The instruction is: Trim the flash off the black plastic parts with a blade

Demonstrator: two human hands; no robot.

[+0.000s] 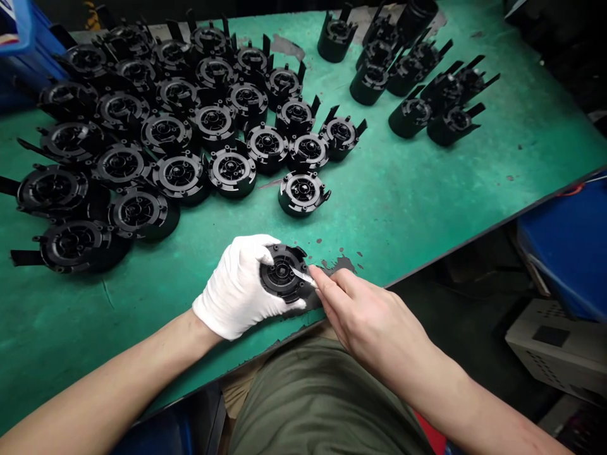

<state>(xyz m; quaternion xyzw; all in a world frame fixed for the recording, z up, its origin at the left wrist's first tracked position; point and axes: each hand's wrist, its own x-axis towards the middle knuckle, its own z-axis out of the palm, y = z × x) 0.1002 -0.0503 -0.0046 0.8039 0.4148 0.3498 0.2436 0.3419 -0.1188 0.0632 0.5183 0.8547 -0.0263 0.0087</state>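
Observation:
My left hand (237, 287), in a white glove, is wrapped round a round black plastic part (281, 273) at the near edge of the green table (417, 183). My bare right hand (367, 313) pinches a small metal blade (301, 275) whose tip rests on the part's face. A single black part (302, 193) stands alone just beyond my hands.
Several identical black round parts (165, 129) stand packed on the left half of the table. Another group of black parts (417, 88) lies at the far right. A blue bin (566, 243) and a beige box (559, 351) sit below the table's right edge. A blue crate (21, 44) is at far left.

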